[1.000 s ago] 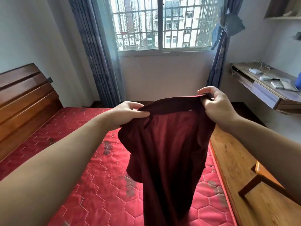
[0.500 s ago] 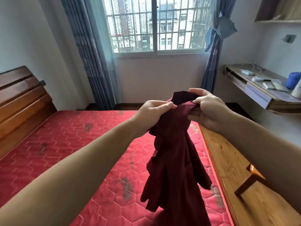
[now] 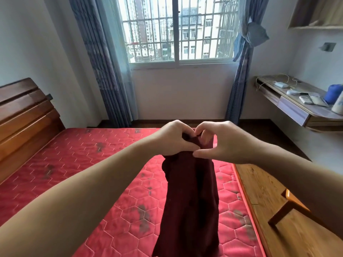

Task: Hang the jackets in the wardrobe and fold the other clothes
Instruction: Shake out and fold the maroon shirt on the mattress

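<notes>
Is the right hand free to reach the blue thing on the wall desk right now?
Probably not: the right hand pinches the maroon garment together with the left hand, and the blue object sits far off on the desk.

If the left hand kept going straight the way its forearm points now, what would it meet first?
The right hand: the left hand points up and rightward, both gripping the top of the dark red garment, fingers nearly touching. Depth between them is unclear.

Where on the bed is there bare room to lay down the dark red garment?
Bare mattress lies left of the dark red garment, towards the headboard, with a narrower strip between garment and bed edge. The left hand and right hand grip its top. The wall desk is crowded.
</notes>
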`<action>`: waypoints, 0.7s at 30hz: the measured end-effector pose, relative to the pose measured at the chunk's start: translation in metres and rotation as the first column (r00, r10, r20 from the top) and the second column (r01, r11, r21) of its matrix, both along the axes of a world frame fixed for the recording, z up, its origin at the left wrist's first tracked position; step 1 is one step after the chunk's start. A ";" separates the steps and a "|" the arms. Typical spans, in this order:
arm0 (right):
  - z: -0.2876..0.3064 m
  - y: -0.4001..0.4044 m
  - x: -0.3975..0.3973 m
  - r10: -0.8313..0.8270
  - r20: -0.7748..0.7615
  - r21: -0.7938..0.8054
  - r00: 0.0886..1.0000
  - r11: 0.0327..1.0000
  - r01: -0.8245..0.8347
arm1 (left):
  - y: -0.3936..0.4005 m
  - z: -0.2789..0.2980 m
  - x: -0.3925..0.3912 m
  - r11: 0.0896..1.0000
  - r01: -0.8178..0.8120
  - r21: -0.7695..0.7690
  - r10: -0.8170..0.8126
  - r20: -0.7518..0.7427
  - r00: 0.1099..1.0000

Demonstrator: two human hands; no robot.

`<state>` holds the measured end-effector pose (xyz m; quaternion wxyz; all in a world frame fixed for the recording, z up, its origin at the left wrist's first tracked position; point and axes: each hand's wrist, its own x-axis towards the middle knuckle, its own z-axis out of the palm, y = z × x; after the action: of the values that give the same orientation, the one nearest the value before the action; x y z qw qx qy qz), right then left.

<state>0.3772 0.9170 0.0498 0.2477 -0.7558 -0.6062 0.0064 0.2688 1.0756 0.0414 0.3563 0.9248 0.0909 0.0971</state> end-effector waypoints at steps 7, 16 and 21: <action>-0.011 0.004 -0.001 -0.002 -0.159 -0.051 0.987 0.999 -0.006 | 0.017 -0.012 -0.021 0.849 -0.012 -0.528 -0.026 -0.065 0.998; -0.018 0.013 -0.016 0.000 -0.637 0.055 0.771 0.997 0.045 | 0.018 -0.021 -0.028 0.499 0.054 -0.865 -0.048 0.035 0.998; -0.012 0.008 -0.018 0.056 -0.563 0.014 0.825 0.998 -0.058 | 0.021 -0.017 -0.029 0.589 -0.016 -0.808 0.040 0.010 0.999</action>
<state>0.3589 0.9247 0.0376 0.4136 -0.7025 -0.5284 0.2372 0.2402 1.0970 0.0241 0.7364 0.6600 0.1347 0.0634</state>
